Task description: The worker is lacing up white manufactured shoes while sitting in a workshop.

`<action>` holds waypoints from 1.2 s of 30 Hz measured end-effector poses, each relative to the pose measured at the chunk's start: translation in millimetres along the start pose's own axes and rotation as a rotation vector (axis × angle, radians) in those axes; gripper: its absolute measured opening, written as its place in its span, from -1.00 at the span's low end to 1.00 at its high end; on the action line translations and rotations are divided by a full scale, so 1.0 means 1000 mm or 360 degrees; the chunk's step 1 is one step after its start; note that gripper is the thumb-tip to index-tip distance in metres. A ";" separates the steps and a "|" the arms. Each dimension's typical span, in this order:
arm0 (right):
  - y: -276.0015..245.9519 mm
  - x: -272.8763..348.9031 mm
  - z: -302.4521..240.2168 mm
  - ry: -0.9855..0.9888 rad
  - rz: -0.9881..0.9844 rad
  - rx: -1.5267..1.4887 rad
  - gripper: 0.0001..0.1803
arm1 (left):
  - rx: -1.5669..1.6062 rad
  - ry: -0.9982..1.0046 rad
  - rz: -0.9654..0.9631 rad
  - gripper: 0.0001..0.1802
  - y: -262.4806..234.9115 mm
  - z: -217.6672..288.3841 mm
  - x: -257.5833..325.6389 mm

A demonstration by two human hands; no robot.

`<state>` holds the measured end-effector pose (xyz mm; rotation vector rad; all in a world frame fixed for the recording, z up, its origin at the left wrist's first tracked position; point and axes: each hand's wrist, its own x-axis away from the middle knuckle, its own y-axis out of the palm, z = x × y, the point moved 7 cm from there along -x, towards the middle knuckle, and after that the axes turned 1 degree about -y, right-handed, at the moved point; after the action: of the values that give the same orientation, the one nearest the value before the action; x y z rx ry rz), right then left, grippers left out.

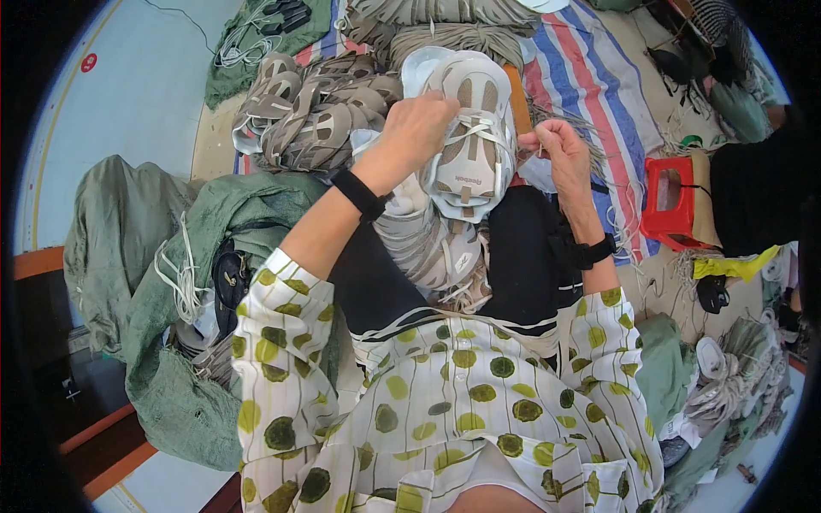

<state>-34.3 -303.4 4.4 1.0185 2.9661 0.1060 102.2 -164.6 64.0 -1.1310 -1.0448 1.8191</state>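
- Left hand (417,130): fingers curled closed, knuckles up, set against the left edge of a white and taupe fabric shoe upper with a padded tongue (467,175). What sits inside the curl is hidden.
- Right hand (563,152): raised just right of the same upper, thumb and forefinger pinched together. Whatever lies between the tips is too small to tell.
- The upper: between the two hands, tongue face up, toe end pointing away from the body. Flat white laces (479,130) cross its middle, level with the fingers.
- Nearer the body than both hands: a nested stack of grey-beige shoe uppers (419,244), lying between black-clad legs (523,248).
- Left of the left hand: a heap of taupe and brown uppers (316,111), some overlapping.
- Beyond the hands: a thick bundle of beige strands (462,41).
- Beyond and right of the right hand: a red, white and blue striped plastic sheet (590,81).
- Farther right of the right hand: a red plastic stool (657,224).
- Well left of the left hand, and nearer the body: a large green woven sack (184,402), with a looped white cord (184,278) over it.
- A black band at each wrist.
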 end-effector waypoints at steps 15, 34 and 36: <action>0.015 -0.007 0.008 0.0349 0.0071 -0.0315 -0.78 | 0.0997 -0.0715 0.0163 -0.62 0.016 -0.030 0.045; 0.073 0.011 -0.047 -0.0723 0.0046 0.1877 -0.69 | 0.0159 -0.0561 0.0446 -0.66 0.014 0.004 0.043; 0.076 0.031 -0.041 -0.0807 0.0140 0.1771 -0.65 | -0.0006 -0.0584 0.0377 -0.72 0.024 0.006 0.035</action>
<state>-13.3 -226.5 51.1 0.9515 2.3584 -1.6483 80.5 -144.7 32.7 -0.9761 -1.1567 2.2748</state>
